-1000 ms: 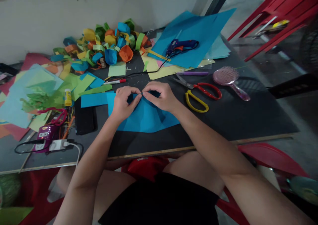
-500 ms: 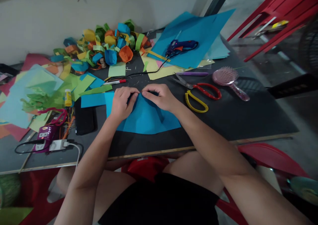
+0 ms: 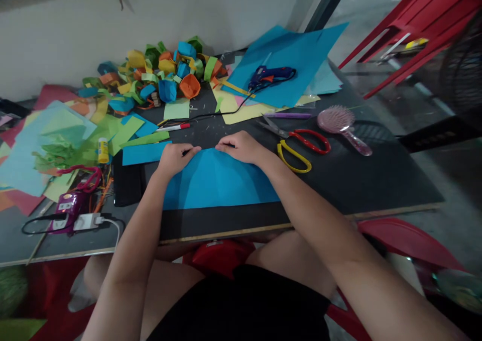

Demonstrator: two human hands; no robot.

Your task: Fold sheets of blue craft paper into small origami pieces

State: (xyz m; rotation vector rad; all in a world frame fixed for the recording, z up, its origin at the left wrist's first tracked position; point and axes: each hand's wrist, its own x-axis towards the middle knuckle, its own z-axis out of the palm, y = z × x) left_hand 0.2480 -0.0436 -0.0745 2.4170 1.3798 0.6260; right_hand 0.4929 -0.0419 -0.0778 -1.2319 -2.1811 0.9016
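Pinching blue paper's far edge, left hand, right hand; scissors near

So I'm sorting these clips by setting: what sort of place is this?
Probably a home or informal paper-craft table: a pile of folded coloured paper pieces, a glue gun and scissors surround the blue sheet under both hands.

Nothing here is showing writing that can be read. The glue stick is carrying a label, but it is too small and blurred to make out. The purple device is showing a pale panel with marks that stay unreadable. The red object under the table edge is bearing a small white patch, also illegible. No numbers, brands or signs are legible anywhere.
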